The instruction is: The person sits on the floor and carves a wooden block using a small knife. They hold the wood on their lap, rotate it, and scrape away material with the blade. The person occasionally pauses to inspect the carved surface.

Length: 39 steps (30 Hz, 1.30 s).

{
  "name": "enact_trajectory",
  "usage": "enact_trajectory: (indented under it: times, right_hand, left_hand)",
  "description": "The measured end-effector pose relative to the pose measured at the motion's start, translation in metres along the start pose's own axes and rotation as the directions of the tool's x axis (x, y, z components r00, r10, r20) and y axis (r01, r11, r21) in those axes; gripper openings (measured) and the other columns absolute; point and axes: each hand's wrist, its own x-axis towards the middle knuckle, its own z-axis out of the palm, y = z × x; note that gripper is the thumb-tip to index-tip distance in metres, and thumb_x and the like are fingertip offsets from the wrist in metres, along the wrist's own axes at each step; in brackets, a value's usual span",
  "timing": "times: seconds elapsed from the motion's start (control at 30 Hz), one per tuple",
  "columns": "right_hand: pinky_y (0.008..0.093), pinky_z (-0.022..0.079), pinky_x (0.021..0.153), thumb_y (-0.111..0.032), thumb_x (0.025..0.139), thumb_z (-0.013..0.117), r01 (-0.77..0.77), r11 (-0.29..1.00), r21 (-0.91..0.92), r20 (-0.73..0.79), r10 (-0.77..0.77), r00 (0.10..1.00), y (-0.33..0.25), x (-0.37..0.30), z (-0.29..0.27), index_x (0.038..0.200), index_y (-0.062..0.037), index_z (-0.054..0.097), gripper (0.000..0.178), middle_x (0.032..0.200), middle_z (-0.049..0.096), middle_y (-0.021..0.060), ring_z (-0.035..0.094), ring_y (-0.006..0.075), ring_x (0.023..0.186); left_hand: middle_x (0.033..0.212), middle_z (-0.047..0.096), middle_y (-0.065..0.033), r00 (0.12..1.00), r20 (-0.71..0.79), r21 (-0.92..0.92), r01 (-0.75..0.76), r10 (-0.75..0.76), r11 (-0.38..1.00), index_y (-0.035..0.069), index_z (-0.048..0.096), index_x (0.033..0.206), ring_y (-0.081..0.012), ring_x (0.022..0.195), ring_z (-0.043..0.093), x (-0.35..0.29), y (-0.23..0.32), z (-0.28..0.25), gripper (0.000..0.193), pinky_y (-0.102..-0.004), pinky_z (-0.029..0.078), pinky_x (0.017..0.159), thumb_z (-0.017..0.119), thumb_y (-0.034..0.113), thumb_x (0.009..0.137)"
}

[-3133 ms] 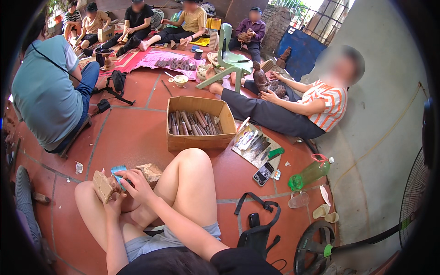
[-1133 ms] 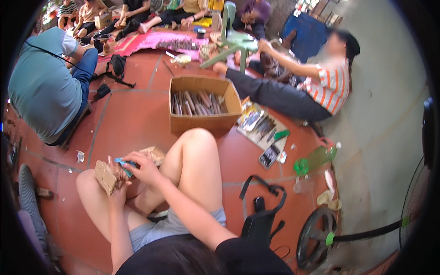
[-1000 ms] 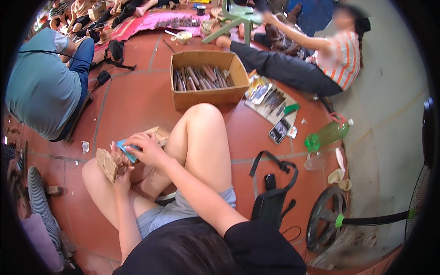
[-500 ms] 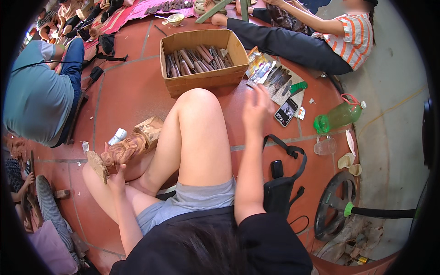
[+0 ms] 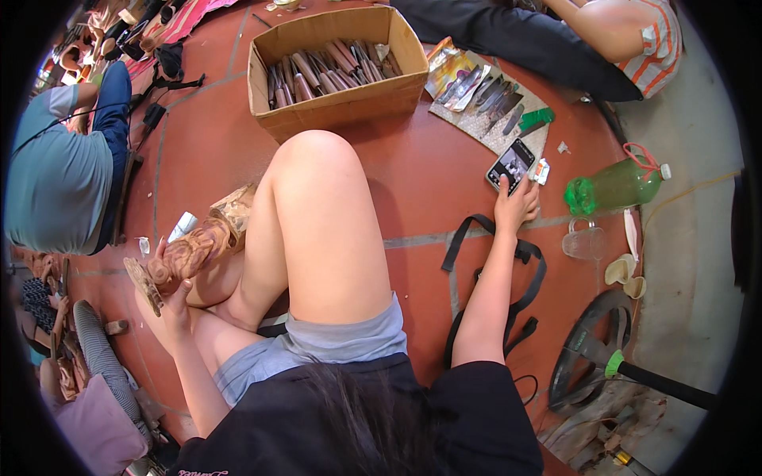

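Note:
My left hand (image 5: pixel 179 308) is closed around the base end of a carved wooden figure (image 5: pixel 198 252), which lies tilted across my bent left leg. Swirling reliefs cover its middle, and a flat rough base faces the near left. Out to the right, my right hand (image 5: pixel 516 205) is at the lower end of a smartphone (image 5: pixel 516 159) on the floor beside a grey mat (image 5: pixel 468 127). Its thumb lies on the lit screen's lower edge, with the other fingers along the side. Several dark flat blades (image 5: pixel 500 101) and a green block (image 5: pixel 537 119) rest on the mat.
A cardboard box (image 5: pixel 341 103) full of wooden-handled tools stands beyond my knee. On the right are a green bottle (image 5: pixel 619 186), a clear mug (image 5: pixel 583 239), a black strapped bag (image 5: pixel 524 293) and a round fan base (image 5: pixel 587 349). Other people sit at left and far right.
My right hand has moved from beside the blades, back and right, down onto the phone. My left hand keeps its hold on the carved figure. The whole view has shifted slightly.

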Motion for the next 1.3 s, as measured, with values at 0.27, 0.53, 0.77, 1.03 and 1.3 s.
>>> enact_trajectory:
  times: [0.27,0.53,0.77,1.03,1.3]
  right_hand:
    - [0.0564,0.018,0.110,-0.063,0.090,0.051,0.169,0.983,0.069,-0.134,-0.159,0.978,-0.001,-0.003,0.005,0.141,-0.0123,0.043,0.073,0.145,0.038,0.0194,0.033,0.0359,0.136]
    - [0.0532,0.024,0.105,-0.052,0.089,0.062,0.315,0.949,0.035,-0.196,-0.302,0.933,0.001,-0.004,-0.003,0.126,-0.0175,0.062,0.050,0.139,0.046,0.0159,0.041,0.0335,0.128]
    - [0.0533,0.023,0.105,-0.058,0.088,0.059,0.167,0.986,-0.025,-0.219,-0.169,0.961,-0.002,-0.002,0.005,0.126,-0.0136,0.061,0.059,0.140,0.046,0.0160,0.041,0.0321,0.129]
    - [0.0529,0.021,0.107,-0.057,0.089,0.059,0.239,0.971,0.015,-0.159,-0.234,0.959,-0.004,-0.006,0.001,0.125,-0.0127,0.062,0.057,0.139,0.047,0.0115,0.040,0.0313,0.129]
    - [0.0499,0.026,0.101,-0.050,0.088,0.064,0.315,0.949,0.029,-0.284,-0.294,0.913,-0.003,-0.004,-0.006,0.103,-0.0167,0.073,0.037,0.126,0.057,0.0072,0.049,0.0278,0.119]
  left_hand:
    - [0.143,0.046,-0.0131,0.990,0.136,0.108,0.017,-0.032,0.994,-0.001,0.040,0.143,-0.0218,0.127,0.047,0.025,-0.017,0.015,0.077,-0.0360,0.036,0.108,0.076,0.022,0.079]
    - [0.125,0.059,-0.0184,0.990,0.061,0.920,-0.007,-0.125,0.391,0.014,0.050,0.138,-0.0357,0.089,0.064,0.022,-0.031,-0.008,0.051,-0.0423,0.051,0.081,0.064,0.029,0.091]
    - [0.125,0.059,-0.0223,0.988,0.029,0.986,-0.003,-0.152,0.167,0.014,0.054,0.132,-0.0426,0.079,0.064,0.005,0.006,0.009,0.046,-0.0510,0.049,0.070,0.060,0.040,0.093]
    - [0.109,0.065,-0.0243,0.939,0.026,0.616,-0.285,0.342,0.734,0.002,0.058,0.123,-0.0431,0.099,0.061,-0.012,0.005,0.036,0.055,-0.0457,0.047,0.083,0.067,0.042,0.088]
    - [0.124,0.061,-0.0121,0.971,0.003,0.536,-0.205,0.241,0.819,0.005,0.058,0.128,-0.0253,0.116,0.057,-0.022,0.012,0.036,0.059,-0.0371,0.042,0.100,0.076,0.038,0.082]
